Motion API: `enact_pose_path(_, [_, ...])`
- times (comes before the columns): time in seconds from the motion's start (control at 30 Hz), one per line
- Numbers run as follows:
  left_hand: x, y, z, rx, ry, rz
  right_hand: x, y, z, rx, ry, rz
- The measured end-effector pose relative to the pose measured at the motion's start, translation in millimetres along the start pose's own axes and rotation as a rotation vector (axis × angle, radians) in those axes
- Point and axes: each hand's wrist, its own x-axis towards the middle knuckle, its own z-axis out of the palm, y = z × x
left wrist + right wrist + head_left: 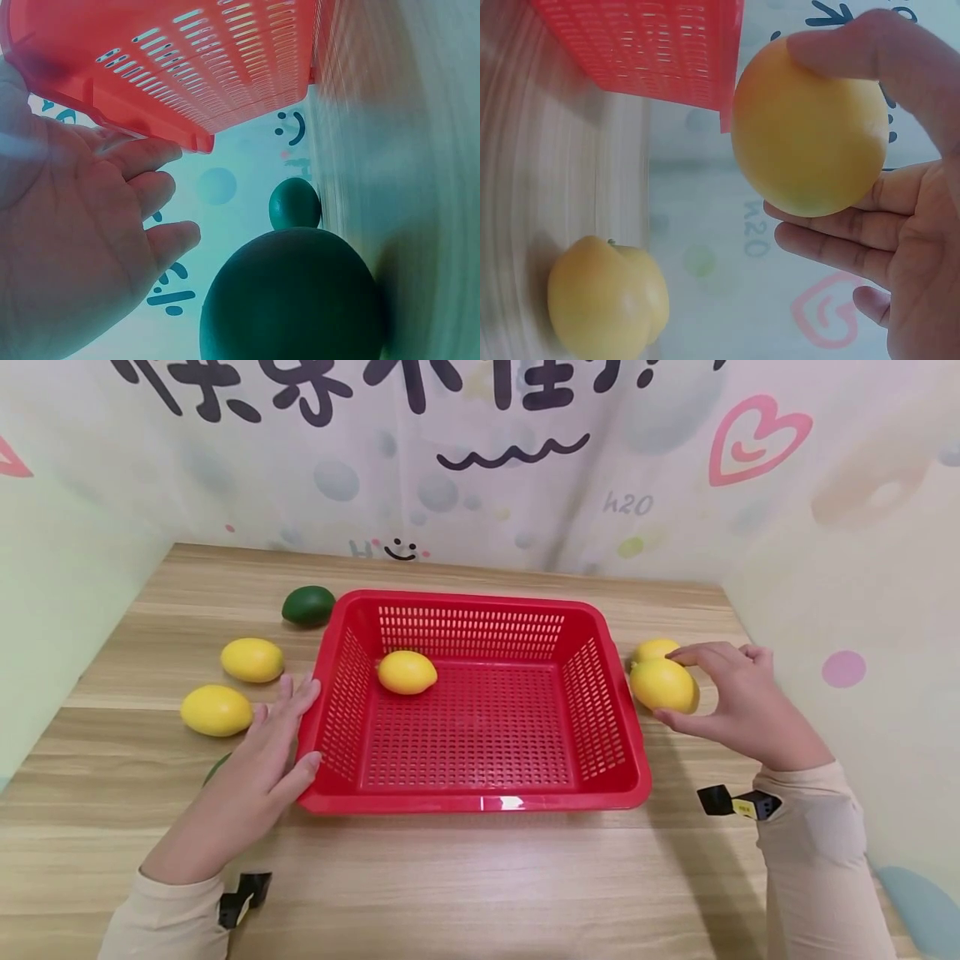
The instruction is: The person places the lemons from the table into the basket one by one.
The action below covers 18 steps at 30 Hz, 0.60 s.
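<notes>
Right hand (738, 697) pinches a rounded yellow fruit (663, 686), raised just beside the red perforated plastic basket (420, 804). Left hand (258, 772) unclenched, fingers extended against basket's left rim. Inside: one yellow lemon-shaped fruit (407, 672). Leftward, on wood-grain table (480, 881): two yellow oval fruits (217, 710), dark green oval fruit (308, 606).

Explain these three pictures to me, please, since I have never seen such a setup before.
There is no machine here; a person works barehanded. The wide picture looks down from a head-worn camera; the other two come from small wrist cameras, one per arm. On the wooden table stands a red basket with one yellow fruit inside. To its left lie two more yellow fruits and two green fruits, one mostly hidden. The left hand touches the basket's rim; the right hand pinches another yellow fruit above the table, with further yellow fruit behind.
</notes>
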Motion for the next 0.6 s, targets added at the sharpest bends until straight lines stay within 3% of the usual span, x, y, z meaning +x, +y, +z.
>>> enact_pose_path(0.4, [0.9, -0.2, -1.1, -0.005, -0.013, -0.017, 12.3, -6, 0, -0.017, 0.043, -0.054])
enact_pose_path(0.6, [0.8, -0.4, -1.2, -0.008, -0.011, -0.017, 16.5, -11, 0, -0.009, 0.036, -0.041])
